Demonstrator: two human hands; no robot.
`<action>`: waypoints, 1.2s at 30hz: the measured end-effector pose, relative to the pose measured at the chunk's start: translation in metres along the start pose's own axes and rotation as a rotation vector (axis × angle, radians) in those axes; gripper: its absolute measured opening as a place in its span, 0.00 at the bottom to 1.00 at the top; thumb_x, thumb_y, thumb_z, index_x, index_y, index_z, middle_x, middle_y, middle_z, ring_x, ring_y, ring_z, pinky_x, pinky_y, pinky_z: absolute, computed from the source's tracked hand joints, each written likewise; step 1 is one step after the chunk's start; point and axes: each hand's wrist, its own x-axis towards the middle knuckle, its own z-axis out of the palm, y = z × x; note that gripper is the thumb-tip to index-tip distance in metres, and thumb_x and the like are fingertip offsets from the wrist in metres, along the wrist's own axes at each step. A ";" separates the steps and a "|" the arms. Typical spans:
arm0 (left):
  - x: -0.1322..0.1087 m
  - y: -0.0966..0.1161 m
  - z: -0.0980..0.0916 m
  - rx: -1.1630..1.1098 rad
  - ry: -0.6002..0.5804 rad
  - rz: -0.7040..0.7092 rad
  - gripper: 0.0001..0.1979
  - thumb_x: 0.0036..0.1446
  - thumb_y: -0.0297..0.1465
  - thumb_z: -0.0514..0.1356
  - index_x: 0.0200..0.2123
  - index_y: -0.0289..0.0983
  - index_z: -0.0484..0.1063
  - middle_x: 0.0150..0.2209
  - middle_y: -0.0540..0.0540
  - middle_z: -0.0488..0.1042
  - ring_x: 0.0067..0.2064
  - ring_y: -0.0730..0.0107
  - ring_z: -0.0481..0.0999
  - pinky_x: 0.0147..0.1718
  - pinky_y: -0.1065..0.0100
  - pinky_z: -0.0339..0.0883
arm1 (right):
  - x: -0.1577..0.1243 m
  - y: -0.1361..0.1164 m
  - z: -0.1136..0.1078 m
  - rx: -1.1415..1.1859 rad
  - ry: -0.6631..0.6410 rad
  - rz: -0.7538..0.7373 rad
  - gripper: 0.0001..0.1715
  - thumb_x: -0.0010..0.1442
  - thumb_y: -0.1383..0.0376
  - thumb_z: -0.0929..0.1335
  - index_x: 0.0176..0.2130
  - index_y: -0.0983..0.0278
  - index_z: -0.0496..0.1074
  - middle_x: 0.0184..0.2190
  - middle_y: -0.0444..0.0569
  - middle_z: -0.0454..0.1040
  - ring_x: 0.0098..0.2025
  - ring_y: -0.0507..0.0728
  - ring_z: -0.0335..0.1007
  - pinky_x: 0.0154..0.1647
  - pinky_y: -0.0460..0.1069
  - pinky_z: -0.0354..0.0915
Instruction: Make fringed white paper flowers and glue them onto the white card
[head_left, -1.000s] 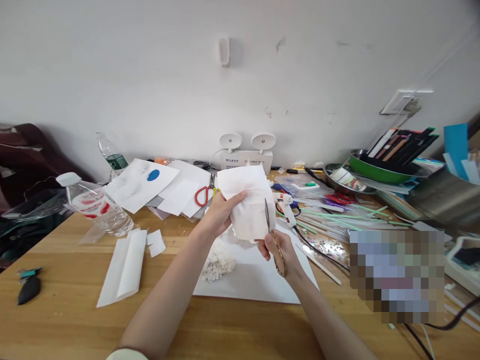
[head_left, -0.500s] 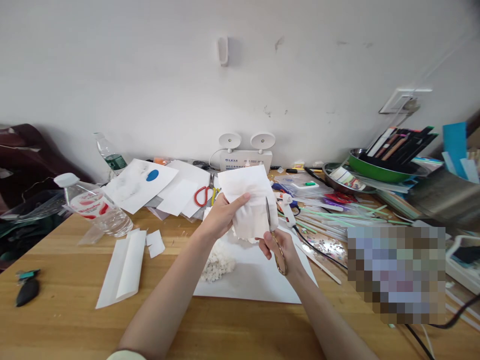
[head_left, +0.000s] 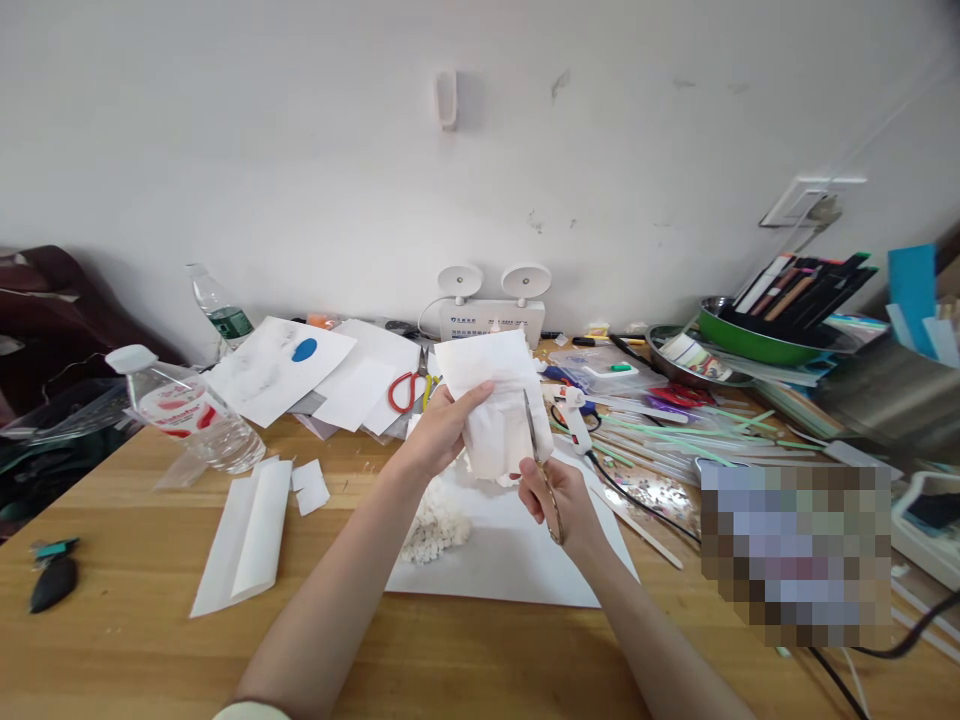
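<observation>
Scissors (head_left: 533, 435), paper (head_left: 496, 440) — bottle label (head_left: 180, 408) (blurred)

A clear plastic bottle with a red-and-white label (head_left: 196, 412) stands on the brown wooden worktop (head_left: 135, 560); a round green bowl (head_left: 754, 341) holds slim markers (head_left: 802, 290).

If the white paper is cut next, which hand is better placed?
Probably the right hand: it holds the scissors, their blades at the white paper, while the left hand grips that paper.
</observation>
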 end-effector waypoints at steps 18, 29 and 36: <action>0.002 -0.001 -0.003 -0.035 -0.013 0.004 0.15 0.46 0.32 0.62 0.39 0.35 0.71 0.40 0.42 0.75 0.42 0.62 0.73 0.42 0.64 0.64 | 0.002 0.000 -0.001 -0.016 0.067 0.111 0.26 0.45 0.44 0.64 0.18 0.64 0.61 0.07 0.38 0.56 0.09 0.46 0.48 0.10 0.44 0.46; 0.002 -0.003 -0.004 -0.009 -0.055 -0.023 0.14 0.48 0.32 0.61 0.40 0.36 0.71 0.39 0.43 0.75 0.40 0.63 0.73 0.41 0.65 0.65 | -0.001 0.000 -0.003 -0.015 0.004 -0.024 0.28 0.51 0.45 0.61 0.15 0.63 0.57 0.09 0.40 0.56 0.12 0.47 0.50 0.14 0.44 0.47; 0.001 -0.009 -0.004 0.032 -0.099 -0.084 0.13 0.46 0.32 0.62 0.36 0.34 0.72 0.37 0.41 0.75 0.39 0.63 0.74 0.38 0.67 0.65 | 0.000 0.000 -0.006 0.021 0.018 -0.015 0.30 0.50 0.44 0.61 0.13 0.64 0.57 0.09 0.42 0.57 0.12 0.46 0.51 0.12 0.44 0.49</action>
